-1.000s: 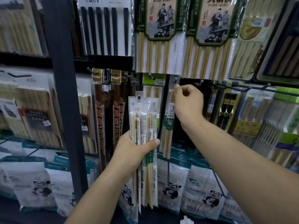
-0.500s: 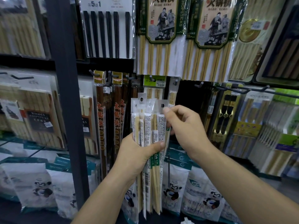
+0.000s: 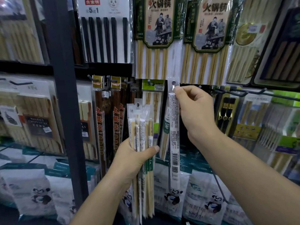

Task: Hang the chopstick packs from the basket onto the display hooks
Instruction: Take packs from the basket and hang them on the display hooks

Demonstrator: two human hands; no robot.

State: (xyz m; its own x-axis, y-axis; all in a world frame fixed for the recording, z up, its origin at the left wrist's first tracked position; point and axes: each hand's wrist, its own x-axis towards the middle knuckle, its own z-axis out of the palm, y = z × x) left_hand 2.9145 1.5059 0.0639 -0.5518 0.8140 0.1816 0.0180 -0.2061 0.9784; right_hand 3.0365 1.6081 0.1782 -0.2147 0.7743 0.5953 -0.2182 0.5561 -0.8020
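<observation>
Right hand (image 3: 197, 114) pinches the top of a clear-wrapped bamboo chopstick pack (image 3: 174, 137). At its eight o'clock, left hand (image 3: 134, 159) grips a bundle of packs (image 3: 142, 127).

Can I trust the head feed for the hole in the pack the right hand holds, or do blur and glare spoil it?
Head view, centre: sharp, the hole in the pack pinched by the right hand reads as a dark dot. Head view, edges: hung stock blurred, labels unreadable. Head view, top right: mild sheen on the gold pack.
</observation>
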